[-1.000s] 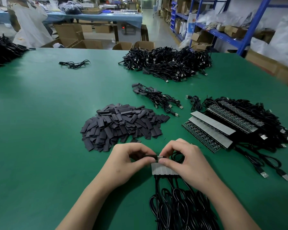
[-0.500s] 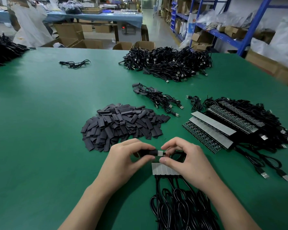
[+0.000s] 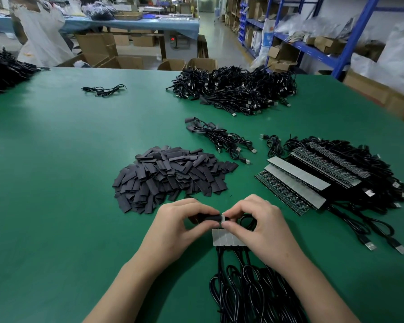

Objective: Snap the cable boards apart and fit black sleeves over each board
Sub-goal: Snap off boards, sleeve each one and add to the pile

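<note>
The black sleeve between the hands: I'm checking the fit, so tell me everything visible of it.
The black sleeve is a short, matte tube held roughly level near the board strip. The left hand pinches it, hiding its left end. Its right end meets a pale board tip pinched by the right hand. Overlap depth cannot be told.
</note>
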Motion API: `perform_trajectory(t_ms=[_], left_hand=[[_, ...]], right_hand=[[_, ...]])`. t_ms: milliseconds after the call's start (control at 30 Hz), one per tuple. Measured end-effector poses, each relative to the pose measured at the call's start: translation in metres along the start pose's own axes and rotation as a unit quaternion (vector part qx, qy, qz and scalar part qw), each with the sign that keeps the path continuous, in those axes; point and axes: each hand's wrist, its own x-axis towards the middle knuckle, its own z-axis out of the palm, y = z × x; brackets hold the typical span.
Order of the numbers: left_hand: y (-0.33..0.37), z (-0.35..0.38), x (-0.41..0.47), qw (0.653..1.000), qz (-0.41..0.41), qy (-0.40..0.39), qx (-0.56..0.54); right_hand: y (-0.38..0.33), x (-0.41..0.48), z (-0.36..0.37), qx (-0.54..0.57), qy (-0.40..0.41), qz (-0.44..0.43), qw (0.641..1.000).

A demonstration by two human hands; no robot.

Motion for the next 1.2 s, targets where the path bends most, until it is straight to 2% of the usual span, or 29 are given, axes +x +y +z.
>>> perform_trajectory(t_ms=[100,267,333,400,500,600,700,1000,1200], left_hand=[[0.001,0.001,0.000,1.000,-0.016,-0.001,-0.008],[0.000,0.003,-0.002,0.988,-0.135,-0.024,-0.067],[0.000,0.003,-0.002,0.985,-0.153,-0.036,-0.067],[0.001,0.004,-0.001,0.990,-0.132,-0.031,-0.048],[0.003,0.001,0.000,0.999,-0.036,-0.017,0.021],[0.002,0.000,-0.001,0.994,0.042,0.010,0.097],[0.001,0.000,-0.001,0.985,0.084,0.040,0.146],[0.004,0.001,0.000,0.998,0.029,0.040,0.034],[0.002,0.004,-0.001,0.999,0.027,0.039,0.015]], right_hand=[[-0.001,0.000,0.001,-0.005,0.004,-0.007,1.000],[-0.001,0.001,0.004,-0.024,-0.017,-0.021,0.999],[0.000,0.001,0.004,-0.026,-0.020,-0.019,0.999],[0.001,0.002,0.003,-0.015,-0.016,-0.013,1.000],[0.003,0.003,0.001,0.001,-0.021,0.014,1.000],[0.003,0.003,-0.001,0.028,-0.030,0.034,0.999],[-0.002,0.002,-0.001,0.049,-0.051,0.036,0.997],[-0.009,0.002,-0.008,0.070,-0.052,0.028,0.996],[-0.007,0.002,-0.008,0.080,-0.054,0.042,0.994]])
